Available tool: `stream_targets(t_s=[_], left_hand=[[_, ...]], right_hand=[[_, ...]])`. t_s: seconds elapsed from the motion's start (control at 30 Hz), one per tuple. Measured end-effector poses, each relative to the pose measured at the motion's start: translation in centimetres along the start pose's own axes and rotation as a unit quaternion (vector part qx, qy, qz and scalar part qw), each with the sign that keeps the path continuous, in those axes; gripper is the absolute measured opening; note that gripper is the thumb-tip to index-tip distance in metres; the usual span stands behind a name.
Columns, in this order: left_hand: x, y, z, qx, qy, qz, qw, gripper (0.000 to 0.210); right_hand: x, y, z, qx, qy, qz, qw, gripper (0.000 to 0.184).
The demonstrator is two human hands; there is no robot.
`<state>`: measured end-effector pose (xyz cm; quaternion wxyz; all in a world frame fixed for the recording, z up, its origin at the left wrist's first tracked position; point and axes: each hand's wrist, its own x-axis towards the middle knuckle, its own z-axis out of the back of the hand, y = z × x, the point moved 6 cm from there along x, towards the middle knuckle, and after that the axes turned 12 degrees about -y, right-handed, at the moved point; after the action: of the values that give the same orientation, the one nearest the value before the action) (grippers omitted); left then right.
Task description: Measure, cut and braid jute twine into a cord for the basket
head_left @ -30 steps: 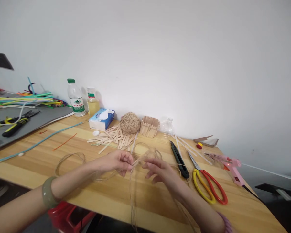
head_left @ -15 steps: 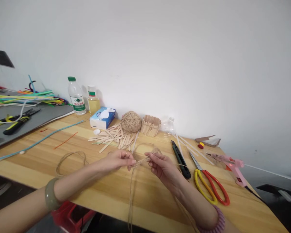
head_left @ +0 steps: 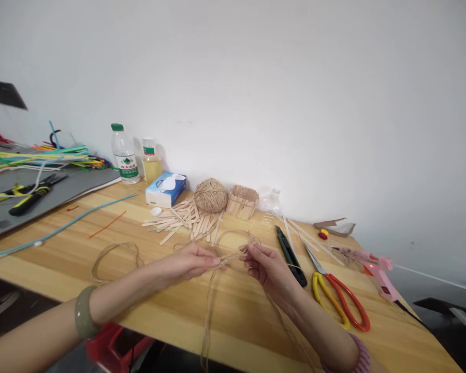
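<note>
Strands of brown twine [head_left: 233,256] stretch between my two hands above the table. My left hand [head_left: 196,261] pinches them between thumb and fingers. With thumb and fingertips closed, my right hand [head_left: 266,264] grips the twine's other side, where it bunches into small loops. Long tails of twine hang below both hands past the table's front edge. Behind the hands sit a ball of twine [head_left: 210,196] and a small basket of wooden sticks [head_left: 243,202]. A black utility knife [head_left: 290,256] lies just right of my right hand.
Scissors [head_left: 334,290] and a pink glue gun [head_left: 373,264] lie on the right. Loose craft sticks [head_left: 182,215], a tissue box [head_left: 165,189] and a water bottle [head_left: 125,155] are at the back. Pliers [head_left: 33,197] and pipe cleaners [head_left: 54,155] lie on a grey mat at left.
My right hand has shifted slightly right, so the twine between the hands spans a little more. My left fingers have straightened along the strands. The view has moved slightly.
</note>
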<state>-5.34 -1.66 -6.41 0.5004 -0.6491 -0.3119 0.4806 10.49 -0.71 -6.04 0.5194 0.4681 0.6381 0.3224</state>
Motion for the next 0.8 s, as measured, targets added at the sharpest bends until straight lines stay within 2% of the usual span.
stream_targets(t_s=[0.1,0.17,0.23,0.3,0.5,0.67,0.8], left_hand=[[0.1,0.6,-0.3,-0.036,0.020,0.013,0.999,0.021],[0.4,0.9,-0.1,-0.074,0.003,0.017,0.997,0.014],[0.7,1.2,0.2,-0.099,-0.023,0.026,0.994,0.017],[0.8,1.3,0.5,-0.109,-0.051,0.035,0.992,0.020],[0.5,1.0,0.4,-0.139,-0.066,0.050,0.987,0.023],[0.2,0.7,0.2,-0.140,-0.061,0.067,0.986,0.021],[0.1,0.5,0.3,-0.124,-0.055,0.061,0.989,0.024]], right_hand=[[0.0,0.3,0.1,-0.053,-0.010,0.025,0.998,0.032],[0.0,0.7,0.2,-0.102,-0.025,0.055,0.993,0.036],[0.0,0.9,0.3,-0.133,-0.037,0.074,0.988,0.039],[0.1,0.9,0.3,-0.134,-0.041,0.065,0.988,0.039],[0.1,0.0,0.3,-0.092,-0.035,0.010,0.995,0.040],[-0.2,-0.4,0.1,0.021,-0.045,-0.046,0.998,0.032],[0.0,-0.6,0.2,0.071,-0.062,-0.073,0.993,0.029]])
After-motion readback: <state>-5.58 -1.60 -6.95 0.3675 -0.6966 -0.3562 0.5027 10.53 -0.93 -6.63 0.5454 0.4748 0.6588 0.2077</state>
